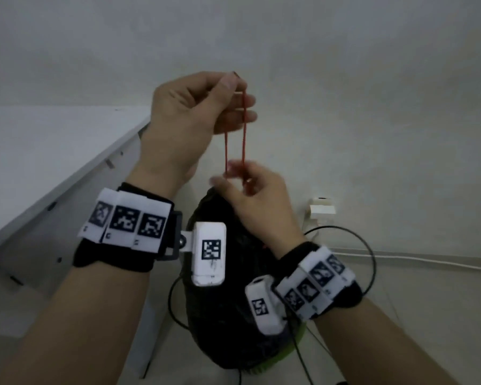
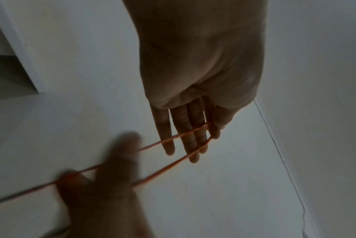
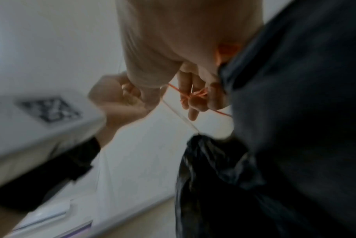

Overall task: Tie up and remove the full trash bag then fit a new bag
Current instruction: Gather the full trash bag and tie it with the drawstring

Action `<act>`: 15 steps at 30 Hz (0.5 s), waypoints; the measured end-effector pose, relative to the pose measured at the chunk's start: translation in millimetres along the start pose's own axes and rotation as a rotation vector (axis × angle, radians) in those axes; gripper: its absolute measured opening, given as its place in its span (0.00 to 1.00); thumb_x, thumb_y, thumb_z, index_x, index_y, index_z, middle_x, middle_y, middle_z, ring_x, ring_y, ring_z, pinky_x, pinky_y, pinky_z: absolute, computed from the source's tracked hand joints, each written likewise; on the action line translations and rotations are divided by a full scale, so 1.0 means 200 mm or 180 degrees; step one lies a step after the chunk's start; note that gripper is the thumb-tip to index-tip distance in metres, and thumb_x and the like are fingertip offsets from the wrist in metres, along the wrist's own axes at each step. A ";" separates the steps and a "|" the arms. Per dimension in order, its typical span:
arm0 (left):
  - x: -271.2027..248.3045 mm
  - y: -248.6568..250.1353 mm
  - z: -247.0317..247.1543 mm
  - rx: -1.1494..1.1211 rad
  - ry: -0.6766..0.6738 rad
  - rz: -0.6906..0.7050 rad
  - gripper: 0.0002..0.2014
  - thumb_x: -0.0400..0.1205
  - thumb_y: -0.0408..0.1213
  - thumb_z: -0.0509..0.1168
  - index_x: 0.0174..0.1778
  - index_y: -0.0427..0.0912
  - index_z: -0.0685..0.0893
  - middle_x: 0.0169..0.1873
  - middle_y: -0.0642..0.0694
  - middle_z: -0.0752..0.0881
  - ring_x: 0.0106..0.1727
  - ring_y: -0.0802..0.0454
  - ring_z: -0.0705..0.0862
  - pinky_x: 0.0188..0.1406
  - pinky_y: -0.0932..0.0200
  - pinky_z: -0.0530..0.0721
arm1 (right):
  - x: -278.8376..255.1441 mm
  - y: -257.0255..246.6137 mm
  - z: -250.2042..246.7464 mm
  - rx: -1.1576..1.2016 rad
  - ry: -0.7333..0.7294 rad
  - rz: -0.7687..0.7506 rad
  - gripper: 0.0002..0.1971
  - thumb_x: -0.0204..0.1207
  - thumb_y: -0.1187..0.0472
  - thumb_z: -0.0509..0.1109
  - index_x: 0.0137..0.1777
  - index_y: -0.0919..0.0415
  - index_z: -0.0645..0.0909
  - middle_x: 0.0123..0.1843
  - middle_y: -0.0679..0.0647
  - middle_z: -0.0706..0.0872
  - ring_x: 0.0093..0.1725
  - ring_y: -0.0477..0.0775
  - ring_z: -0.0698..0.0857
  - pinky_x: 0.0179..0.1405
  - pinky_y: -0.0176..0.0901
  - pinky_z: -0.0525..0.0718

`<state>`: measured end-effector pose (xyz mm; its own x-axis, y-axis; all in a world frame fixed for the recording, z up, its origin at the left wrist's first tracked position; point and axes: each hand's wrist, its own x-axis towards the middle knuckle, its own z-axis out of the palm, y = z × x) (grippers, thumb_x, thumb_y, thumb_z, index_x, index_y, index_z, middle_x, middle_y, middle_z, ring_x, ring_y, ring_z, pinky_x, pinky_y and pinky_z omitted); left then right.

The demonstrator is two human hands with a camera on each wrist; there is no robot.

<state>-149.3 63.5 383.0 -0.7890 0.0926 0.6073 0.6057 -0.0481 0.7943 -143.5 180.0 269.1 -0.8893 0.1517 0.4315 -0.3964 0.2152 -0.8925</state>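
Left hand [image 1: 195,112] above right hand [image 1: 250,195]; drawstring [image 1: 243,129] between; bag [image 1: 233,273] below, seemingly in bin [image 1: 286,354].

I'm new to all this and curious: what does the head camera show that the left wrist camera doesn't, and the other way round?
Only the head view shows the black trash bag, both wrist bands, the cables on the floor, and the left hand pinching the red drawstring high above the bag. Only the left wrist view shows the string crossing the left fingers' undersides. Both show two taut red strands running down to the blurred right hand.
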 end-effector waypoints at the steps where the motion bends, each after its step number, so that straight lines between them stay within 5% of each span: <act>1: -0.01 -0.02 0.01 -0.0049 0.0006 -0.0020 0.09 0.87 0.35 0.63 0.49 0.37 0.88 0.39 0.40 0.92 0.42 0.40 0.93 0.47 0.44 0.92 | -0.03 0.06 0.05 -0.0270 -0.0117 0.0091 0.12 0.74 0.51 0.80 0.55 0.53 0.89 0.47 0.44 0.92 0.37 0.34 0.83 0.46 0.29 0.82; 5: -0.05 -0.12 -0.04 -0.0305 0.0270 -0.0135 0.09 0.88 0.35 0.62 0.48 0.38 0.87 0.37 0.44 0.89 0.35 0.47 0.88 0.44 0.44 0.91 | -0.11 0.28 0.06 -0.0822 -0.0330 0.0126 0.04 0.75 0.55 0.78 0.45 0.54 0.90 0.41 0.45 0.92 0.38 0.37 0.85 0.46 0.30 0.81; 8: -0.10 -0.26 -0.15 -0.0786 0.0585 -0.0405 0.09 0.89 0.34 0.59 0.56 0.41 0.85 0.35 0.49 0.84 0.29 0.54 0.77 0.40 0.54 0.87 | -0.08 0.29 -0.09 -0.0464 -0.0300 0.0278 0.09 0.76 0.52 0.78 0.53 0.54 0.90 0.49 0.45 0.93 0.46 0.37 0.89 0.50 0.33 0.84; 10: -0.15 -0.35 -0.24 -0.0848 0.0677 -0.0561 0.11 0.88 0.33 0.59 0.62 0.43 0.83 0.36 0.51 0.84 0.31 0.55 0.76 0.40 0.58 0.83 | -0.07 0.30 -0.27 0.0068 0.0073 0.0272 0.11 0.82 0.56 0.71 0.59 0.58 0.88 0.54 0.50 0.92 0.41 0.40 0.86 0.43 0.33 0.83; 13: -0.32 -0.57 -0.35 -0.0446 0.0808 -0.0627 0.08 0.85 0.38 0.63 0.58 0.46 0.82 0.43 0.49 0.89 0.47 0.51 0.87 0.55 0.51 0.82 | -0.13 0.41 -0.50 0.0709 0.0727 0.0314 0.12 0.86 0.60 0.64 0.64 0.64 0.83 0.52 0.56 0.92 0.36 0.52 0.82 0.37 0.42 0.80; 15: -0.51 -0.76 -0.41 -0.0140 0.0903 -0.0843 0.12 0.84 0.48 0.64 0.60 0.50 0.80 0.59 0.48 0.87 0.64 0.50 0.85 0.69 0.48 0.77 | -0.25 0.52 -0.56 0.1019 0.0877 0.0574 0.26 0.83 0.44 0.67 0.75 0.57 0.74 0.59 0.56 0.91 0.52 0.57 0.89 0.53 0.48 0.83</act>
<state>-168.5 -20.0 201.6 -0.9183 -0.1710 0.3570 0.3770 -0.1025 0.9205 -114.8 303.3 169.3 -0.8739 0.4195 0.2456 -0.3299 -0.1405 -0.9335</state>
